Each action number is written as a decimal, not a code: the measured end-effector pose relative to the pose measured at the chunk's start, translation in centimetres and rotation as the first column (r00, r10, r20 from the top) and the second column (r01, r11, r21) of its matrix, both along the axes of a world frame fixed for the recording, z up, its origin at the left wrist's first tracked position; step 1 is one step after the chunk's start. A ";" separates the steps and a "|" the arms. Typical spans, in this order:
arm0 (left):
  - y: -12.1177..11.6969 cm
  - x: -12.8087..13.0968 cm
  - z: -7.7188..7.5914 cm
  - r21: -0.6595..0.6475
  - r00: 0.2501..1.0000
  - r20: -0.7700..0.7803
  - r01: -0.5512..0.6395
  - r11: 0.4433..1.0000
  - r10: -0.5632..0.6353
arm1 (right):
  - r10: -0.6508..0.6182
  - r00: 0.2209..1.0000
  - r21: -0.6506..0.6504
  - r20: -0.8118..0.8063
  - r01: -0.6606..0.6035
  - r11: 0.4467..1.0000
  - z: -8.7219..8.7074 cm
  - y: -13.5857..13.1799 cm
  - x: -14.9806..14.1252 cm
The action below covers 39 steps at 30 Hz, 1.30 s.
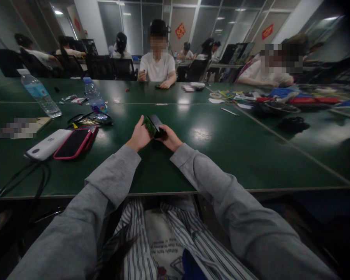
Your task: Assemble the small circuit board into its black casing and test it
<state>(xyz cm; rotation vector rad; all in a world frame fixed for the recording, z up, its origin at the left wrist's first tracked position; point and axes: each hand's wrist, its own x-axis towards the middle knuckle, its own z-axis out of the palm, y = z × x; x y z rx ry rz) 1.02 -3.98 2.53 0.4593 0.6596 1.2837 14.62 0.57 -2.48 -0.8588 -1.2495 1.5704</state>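
Observation:
Both my hands meet over the middle of the green table (221, 155), holding one small object between them. It is a black box-like part with a green circuit board on its left face (153, 125). My left hand (139, 136) grips its left side with the thumb up along the board. My right hand (169, 139) closes on its right and underside. Grey sleeves cover both forearms.
A red-cased phone (74, 143) lies on a white power bank (46, 145) at my left, with black cables and two water bottles (41, 93) (95, 99) behind. Colourful parts clutter the far right. One person sits opposite, another at the right; more people sit behind.

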 end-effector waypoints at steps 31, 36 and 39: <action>1.3 0.8 -2.9 0.294 0.881 -0.369 -0.193 0.936 0.297 | 0.040 0.942 -0.430 -0.333 -0.190 0.883 2.2 -1.3 0.7; 1.7 0.5 -3.2 0.275 0.882 -0.377 -0.186 0.943 0.283 | 0.039 0.945 -0.394 -0.324 -0.173 0.903 2.0 -1.1 0.5; 1.9 0.4 -3.5 0.268 0.894 -0.372 -0.154 0.951 0.250 | 0.038 0.946 -0.368 -0.321 -0.161 0.916 1.8 -0.9 0.5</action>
